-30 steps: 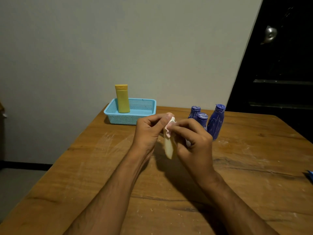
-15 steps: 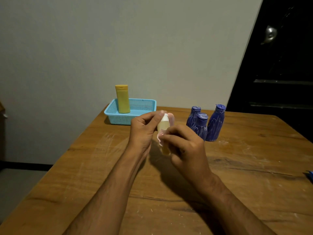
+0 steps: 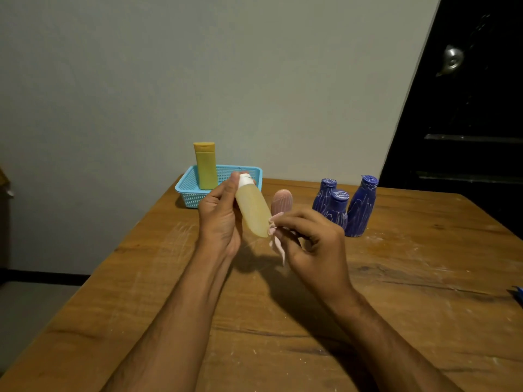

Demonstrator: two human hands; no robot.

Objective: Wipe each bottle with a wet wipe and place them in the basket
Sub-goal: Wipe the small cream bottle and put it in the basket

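Note:
My left hand [image 3: 219, 219] holds a pale yellow bottle with a white cap [image 3: 252, 209] by its cap end, tilted in the air over the table. My right hand [image 3: 312, 244] pinches a crumpled white wet wipe [image 3: 276, 239] against the bottle's lower end. A blue mesh basket [image 3: 186, 190] stands at the table's far left with a yellow bottle [image 3: 205, 165] upright in it. Three blue bottles [image 3: 346, 207] stand grouped to the right. A pinkish bottle [image 3: 282, 200] stands just behind my hands.
The wooden table [image 3: 396, 292] has its left edge running diagonally beside my left arm. A grey wall stands behind it and a dark door [image 3: 467, 94] at the right. A small blue object [image 3: 519, 294] pokes in at the right edge.
My right hand has slid the wipe down from the bottle's cap to its lower end. The bottle's body and the pinkish bottle behind it have come into view.

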